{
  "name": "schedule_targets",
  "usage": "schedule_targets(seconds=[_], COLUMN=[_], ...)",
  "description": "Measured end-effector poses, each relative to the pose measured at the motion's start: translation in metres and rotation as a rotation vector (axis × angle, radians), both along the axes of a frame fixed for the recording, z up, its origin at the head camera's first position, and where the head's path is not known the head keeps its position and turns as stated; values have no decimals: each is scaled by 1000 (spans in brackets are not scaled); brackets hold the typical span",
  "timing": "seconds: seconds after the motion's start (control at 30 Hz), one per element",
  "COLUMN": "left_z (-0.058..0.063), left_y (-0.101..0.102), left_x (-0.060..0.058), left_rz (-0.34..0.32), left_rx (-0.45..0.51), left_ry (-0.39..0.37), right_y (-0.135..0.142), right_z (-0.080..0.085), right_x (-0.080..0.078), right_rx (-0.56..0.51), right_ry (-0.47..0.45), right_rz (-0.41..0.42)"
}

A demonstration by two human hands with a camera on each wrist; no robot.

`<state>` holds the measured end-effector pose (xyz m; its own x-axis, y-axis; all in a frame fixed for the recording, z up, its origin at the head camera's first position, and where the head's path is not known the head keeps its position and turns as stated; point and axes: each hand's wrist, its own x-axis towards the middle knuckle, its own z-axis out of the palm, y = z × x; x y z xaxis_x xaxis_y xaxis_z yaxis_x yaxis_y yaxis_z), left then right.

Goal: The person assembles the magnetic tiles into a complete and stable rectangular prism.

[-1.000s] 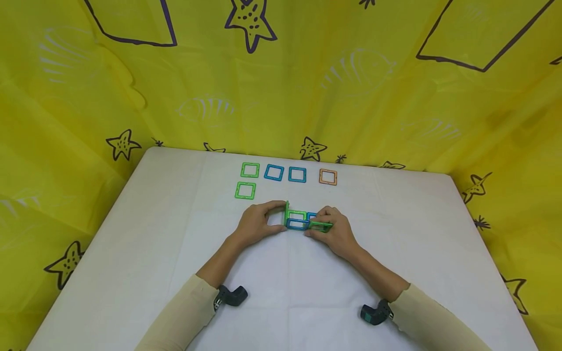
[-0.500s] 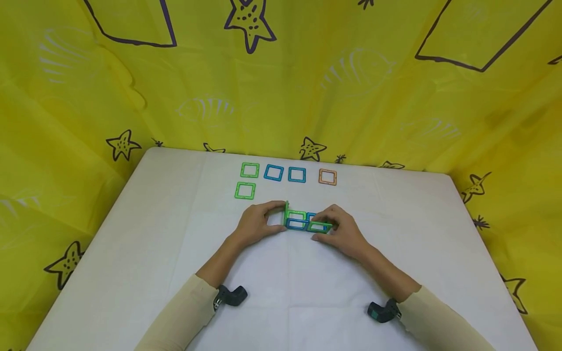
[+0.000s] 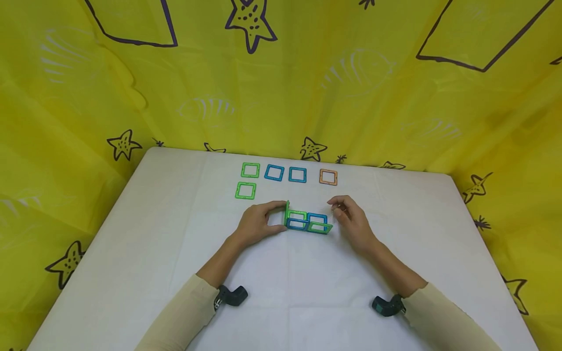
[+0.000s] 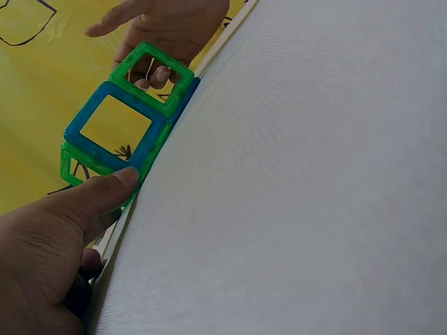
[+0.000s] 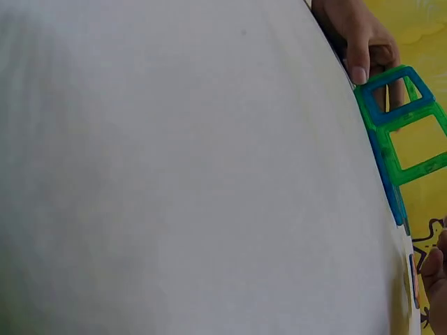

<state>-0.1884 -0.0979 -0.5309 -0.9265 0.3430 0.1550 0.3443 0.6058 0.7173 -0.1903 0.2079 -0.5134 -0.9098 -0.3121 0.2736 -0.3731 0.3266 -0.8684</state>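
Note:
Square magnetic tiles are joined into a small structure in the middle of the table. Along its near side a blue tile (image 4: 137, 101) stands on edge beside a green tile (image 4: 170, 59), which leans outward in the head view. Another green tile (image 3: 287, 213) stands upright at the left end. Behind them lies a blue tile (image 3: 317, 214) next to a further green one. My left hand (image 3: 255, 225) grips the left end, thumb on the near corner and fingers at the far side. Off the structure's right end, my right hand (image 3: 354, 224) holds nothing, its fingers loosely bent.
Loose tiles lie flat toward the back of the white table (image 3: 263, 307): a green tile (image 3: 250, 164), a blue tile (image 3: 275, 166), a second blue tile (image 3: 297, 168) and an orange tile (image 3: 336, 178). Another green tile (image 3: 246, 184) lies in front. A yellow curtain (image 3: 281, 97) hangs behind.
My right hand has let go of the near right green tile and moved away to the right and back. The left hand keeps its grip in the same place.

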Motion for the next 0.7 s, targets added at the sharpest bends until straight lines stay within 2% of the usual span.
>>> schedule_targets(seconds=[0.1, 0.27, 0.43, 0.7], left_z=[0, 0, -1, 0], left_y=[0, -1, -2, -2], left_x=[0, -1, -1, -1], left_rz=[-6, -16, -18, 4], left_rx=[1, -1, -9, 8], left_ry=[8, 8, 14, -14], right_y=[2, 5, 8, 7], right_z=[3, 9, 9, 9], right_x=[-6, -20, -34, -48], right_rx=[50, 210, 391, 573], right_ry=[9, -56, -106, -149], right_rz=[-89, -175, -184, -183])
